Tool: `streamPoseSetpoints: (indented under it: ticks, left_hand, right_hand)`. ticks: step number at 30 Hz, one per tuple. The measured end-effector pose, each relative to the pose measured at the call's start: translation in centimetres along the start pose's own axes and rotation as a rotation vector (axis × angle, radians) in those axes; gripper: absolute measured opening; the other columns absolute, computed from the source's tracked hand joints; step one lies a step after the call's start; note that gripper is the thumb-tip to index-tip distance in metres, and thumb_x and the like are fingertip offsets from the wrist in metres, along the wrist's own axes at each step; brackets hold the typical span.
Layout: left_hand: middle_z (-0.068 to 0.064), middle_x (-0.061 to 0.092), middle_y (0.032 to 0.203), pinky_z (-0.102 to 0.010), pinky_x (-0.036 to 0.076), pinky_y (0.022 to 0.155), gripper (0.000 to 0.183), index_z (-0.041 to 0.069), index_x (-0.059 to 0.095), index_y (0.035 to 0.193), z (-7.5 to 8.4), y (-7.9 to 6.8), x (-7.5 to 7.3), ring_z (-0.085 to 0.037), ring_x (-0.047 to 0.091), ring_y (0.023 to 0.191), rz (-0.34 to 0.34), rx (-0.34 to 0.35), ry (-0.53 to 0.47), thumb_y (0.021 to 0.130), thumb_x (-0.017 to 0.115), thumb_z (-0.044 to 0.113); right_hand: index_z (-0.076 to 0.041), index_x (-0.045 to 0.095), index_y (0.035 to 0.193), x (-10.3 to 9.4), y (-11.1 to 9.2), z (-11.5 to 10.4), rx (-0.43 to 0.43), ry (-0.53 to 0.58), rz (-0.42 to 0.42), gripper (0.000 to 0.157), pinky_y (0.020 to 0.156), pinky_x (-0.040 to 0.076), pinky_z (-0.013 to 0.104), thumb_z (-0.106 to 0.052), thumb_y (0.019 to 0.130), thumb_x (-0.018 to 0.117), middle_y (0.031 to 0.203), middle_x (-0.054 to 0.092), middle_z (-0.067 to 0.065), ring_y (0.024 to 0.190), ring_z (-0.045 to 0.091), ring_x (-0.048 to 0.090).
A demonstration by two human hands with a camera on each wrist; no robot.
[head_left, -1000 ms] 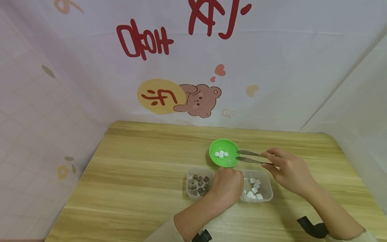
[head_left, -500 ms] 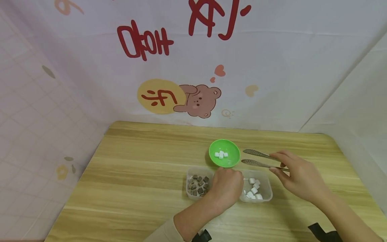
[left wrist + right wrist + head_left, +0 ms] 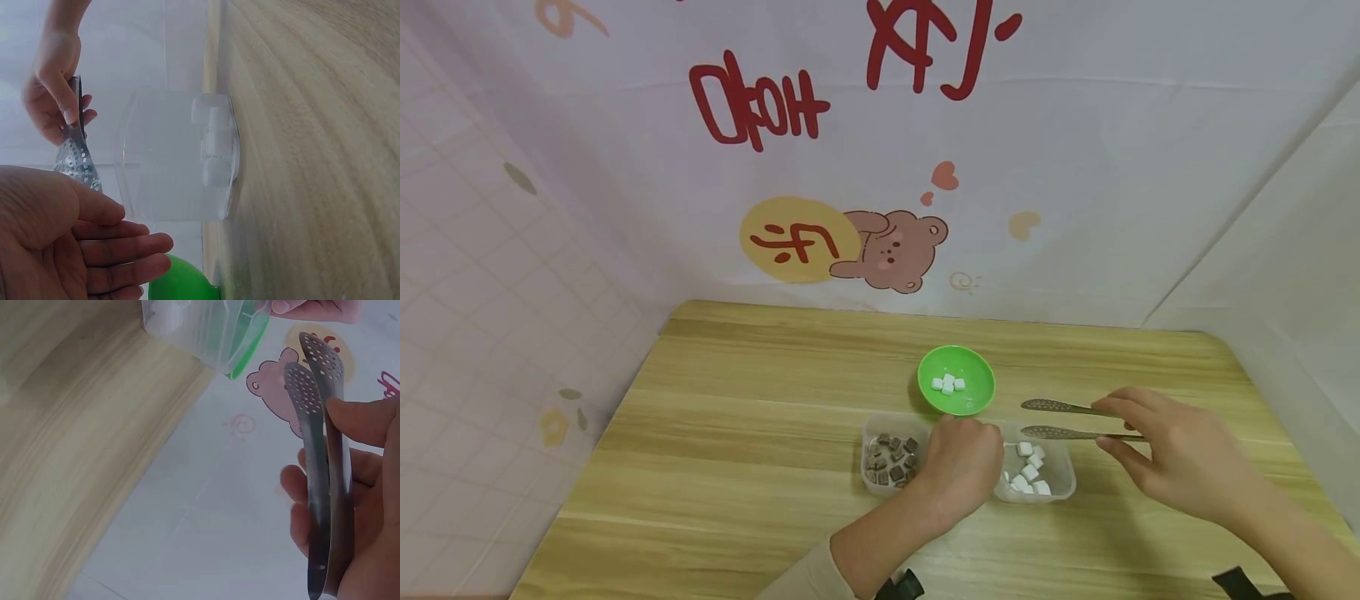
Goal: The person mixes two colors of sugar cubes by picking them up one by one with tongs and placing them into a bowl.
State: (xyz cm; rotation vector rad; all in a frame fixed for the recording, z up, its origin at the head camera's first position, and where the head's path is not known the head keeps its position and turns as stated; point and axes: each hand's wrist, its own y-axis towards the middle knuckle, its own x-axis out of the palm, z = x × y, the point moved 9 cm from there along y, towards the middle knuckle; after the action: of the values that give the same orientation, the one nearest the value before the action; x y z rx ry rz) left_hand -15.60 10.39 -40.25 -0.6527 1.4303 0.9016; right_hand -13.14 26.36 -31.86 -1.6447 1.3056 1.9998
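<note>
I've got tongs (image 3: pixel 1056 407) pinched in the right hand (image 3: pixel 1180 450).
Tips point toward the left hand (image 3: pixel 962 467), loose-fingered beside the white-cube tub (image 3: pixel 1062 471), green bowl (image 3: pixel 976 393) beyond.

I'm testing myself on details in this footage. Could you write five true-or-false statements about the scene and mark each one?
1. The right hand holds the tongs. True.
2. The tongs grip a cube. False: nothing shows between their tips.
3. White cubes lie in the bowl. True.
4. The bowl is red. False: it is green.
5. In the head view, the dark cubes are left of the left hand. True.
</note>
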Motion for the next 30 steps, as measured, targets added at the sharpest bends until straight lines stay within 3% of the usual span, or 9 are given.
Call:
streamPoseSetpoints:
  ticks: [11, 13, 16, 19, 20, 23, 25, 30]
  left_hand:
    - [0.009, 0.060, 0.056, -0.027, 0.037, 0.054, 0.035, 0.023, 0.058, 0.054, 0.0, -0.1, -0.2, -0.010, 0.056, 0.052, 0.027, 0.007, 0.003, 0.083, 0.075, 0.013]
    - [0.009, 0.060, 0.056, -0.027, 0.037, 0.054, 0.034, 0.023, 0.059, 0.055, 0.0, -0.1, -0.2, -0.010, 0.056, 0.052, 0.032, 0.009, 0.006, 0.083, 0.075, 0.014]
    - [0.009, 0.060, 0.056, -0.027, 0.037, 0.054, 0.034, 0.023, 0.059, 0.055, 0.0, -0.1, -0.2, -0.010, 0.055, 0.051, 0.034, 0.011, 0.007, 0.082, 0.076, 0.013]
    - [0.009, 0.059, 0.055, -0.028, 0.038, 0.053, 0.036, 0.023, 0.057, 0.054, 0.0, -0.1, -0.2, -0.009, 0.055, 0.051, 0.037, 0.012, 0.006, 0.082, 0.076, 0.013]
    - [0.009, 0.059, 0.055, -0.028, 0.038, 0.052, 0.036, 0.023, 0.057, 0.053, 0.0, -0.1, -0.2, -0.009, 0.055, 0.051, 0.038, 0.013, 0.003, 0.083, 0.076, 0.013]
    - [0.009, 0.058, 0.054, -0.028, 0.038, 0.052, 0.038, 0.023, 0.054, 0.052, 0.0, -0.1, -0.2, -0.009, 0.054, 0.050, 0.036, 0.013, -0.006, 0.083, 0.075, 0.013]
    - [0.010, 0.056, 0.053, -0.027, 0.038, 0.051, 0.040, 0.023, 0.052, 0.051, 0.0, -0.1, -0.2, -0.009, 0.054, 0.049, 0.039, 0.015, -0.004, 0.083, 0.075, 0.013]
    - [0.010, 0.055, 0.052, -0.027, 0.036, 0.052, 0.042, 0.024, 0.051, 0.051, 0.1, -0.2, -0.3, -0.008, 0.052, 0.049, 0.047, 0.024, 0.015, 0.084, 0.076, 0.015]
  right_hand:
    - [-0.009, 0.074, 0.098, 0.5, 0.1, -1.9, -0.098, -0.105, -0.052, 0.063, 0.046, 0.042, 0.023, -0.051, 0.109, 0.028, 0.091, 0.067, -0.008, 0.059, 0.002, 0.055]
    - [-0.008, 0.073, 0.098, 1.0, 0.2, -2.2, -0.114, -0.108, -0.072, 0.051, 0.048, 0.044, 0.025, -0.043, 0.107, 0.038, 0.092, 0.067, -0.007, 0.060, 0.003, 0.053]
    - [-0.005, 0.072, 0.098, 1.9, 0.3, -2.6, -0.138, -0.109, -0.121, 0.023, 0.051, 0.047, 0.028, -0.026, 0.091, 0.064, 0.091, 0.065, -0.005, 0.063, 0.007, 0.053]
    - [-0.005, 0.070, 0.095, 2.6, 0.5, -3.1, -0.167, -0.125, -0.160, 0.030, 0.052, 0.047, 0.029, -0.014, 0.066, 0.077, 0.087, 0.062, -0.004, 0.062, 0.011, 0.051]
    - [-0.005, 0.069, 0.093, 2.8, 0.5, -3.3, -0.179, -0.137, -0.165, 0.030, 0.051, 0.046, 0.029, -0.013, 0.066, 0.078, 0.085, 0.060, -0.004, 0.061, 0.012, 0.050]
    - [-0.004, 0.065, 0.088, 3.2, 0.7, -4.0, -0.222, -0.165, -0.162, 0.020, 0.048, 0.041, 0.028, -0.012, 0.071, 0.069, 0.078, 0.054, -0.003, 0.057, 0.014, 0.044]
    - [-0.004, 0.062, 0.084, 3.4, 0.8, -4.5, -0.248, -0.188, -0.146, 0.011, 0.046, 0.035, 0.026, -0.011, 0.082, 0.054, 0.073, 0.048, -0.003, 0.055, 0.013, 0.037]
    - [-0.005, 0.054, 0.076, 3.7, 1.1, -5.4, -0.274, -0.237, -0.119, 0.041, 0.047, 0.020, 0.022, -0.010, 0.091, 0.017, 0.067, 0.035, -0.004, 0.055, 0.010, 0.022]
